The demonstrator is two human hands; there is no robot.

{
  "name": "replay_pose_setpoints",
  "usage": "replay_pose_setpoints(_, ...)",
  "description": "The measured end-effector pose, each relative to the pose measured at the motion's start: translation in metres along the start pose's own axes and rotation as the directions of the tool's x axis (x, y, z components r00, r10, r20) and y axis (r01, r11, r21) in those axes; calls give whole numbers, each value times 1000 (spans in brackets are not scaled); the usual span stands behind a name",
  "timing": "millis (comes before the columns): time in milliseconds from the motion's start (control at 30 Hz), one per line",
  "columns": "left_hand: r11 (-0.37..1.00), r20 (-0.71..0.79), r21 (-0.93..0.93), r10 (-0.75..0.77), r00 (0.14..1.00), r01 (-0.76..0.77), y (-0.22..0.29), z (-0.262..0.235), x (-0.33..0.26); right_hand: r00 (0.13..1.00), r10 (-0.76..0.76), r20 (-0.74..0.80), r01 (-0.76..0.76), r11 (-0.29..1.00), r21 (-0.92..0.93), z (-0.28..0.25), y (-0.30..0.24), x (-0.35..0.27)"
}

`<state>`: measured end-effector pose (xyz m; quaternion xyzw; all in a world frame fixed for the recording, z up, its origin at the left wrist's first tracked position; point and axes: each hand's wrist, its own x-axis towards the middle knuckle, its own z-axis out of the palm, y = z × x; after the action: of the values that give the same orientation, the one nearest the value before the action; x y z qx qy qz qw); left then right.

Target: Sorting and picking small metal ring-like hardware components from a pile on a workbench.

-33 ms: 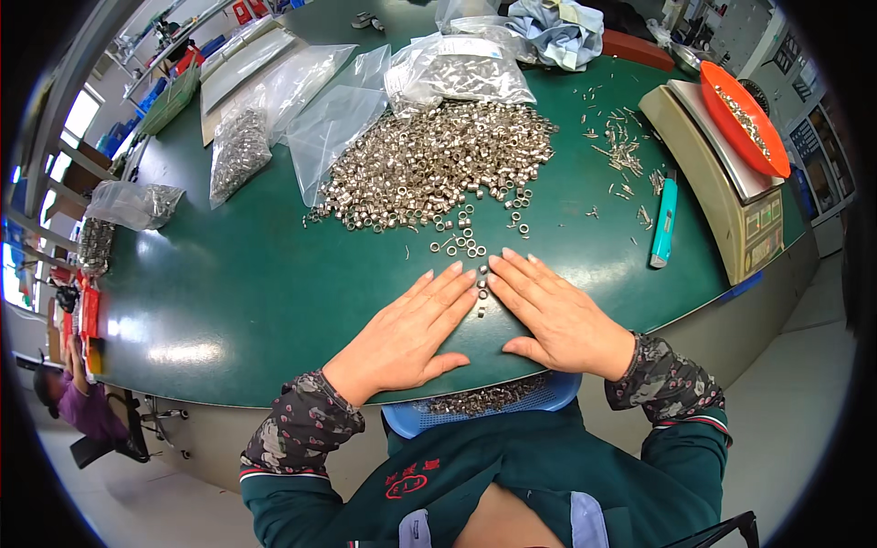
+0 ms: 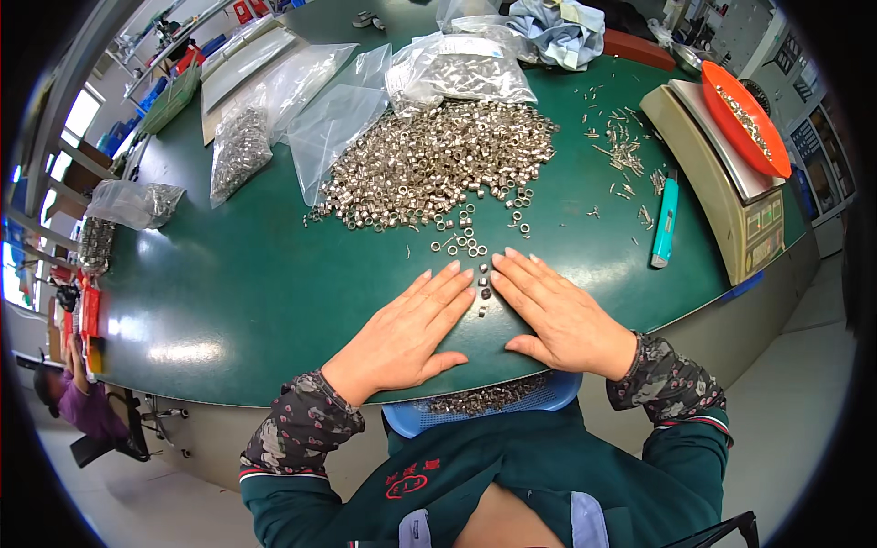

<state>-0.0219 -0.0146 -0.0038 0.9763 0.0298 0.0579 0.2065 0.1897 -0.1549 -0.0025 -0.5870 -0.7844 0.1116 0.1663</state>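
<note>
Both my hands lie palm down on the green tabletop, fingers stretched out and angled toward each other. Between their fingertips a short row of small metal rings (image 2: 483,282) runs toward me; one of them looks darker. My left hand (image 2: 406,329) is on the left of the row, my right hand (image 2: 562,315) on the right, its index finger close beside the rings. Neither hand grips anything. Just beyond the fingertips several loose rings (image 2: 470,245) lie apart from a large heap of metal rings (image 2: 429,164).
Clear plastic bags (image 2: 470,68) of metal parts stand behind the heap and at the left. On the right are scattered thin metal pieces (image 2: 621,151), a teal cutter (image 2: 665,224), and a scale (image 2: 722,183) bearing an orange tray (image 2: 744,119). A blue basket (image 2: 411,422) sits below the table's near edge.
My right hand has shifted very slightly to the right, and one ring in the row has turned and looks darker. My left hand has stayed almost still.
</note>
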Motion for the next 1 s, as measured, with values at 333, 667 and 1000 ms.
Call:
replay_pose_setpoints(333,837,-106,-544,-131,986,53,-8,0,-3,998,-68,18,68,998,-2,1,-1,7)
replay_pose_setpoints(667,722,-228,-692,-210,951,-6,-13,5,-3,998,-52,-39,52,999,-12,4,-1,26)
replay_pose_setpoints(1000,936,-209,-349,-130,969,50,-14,4,11,997,-23,-78,19,998,-60,1,4,33)
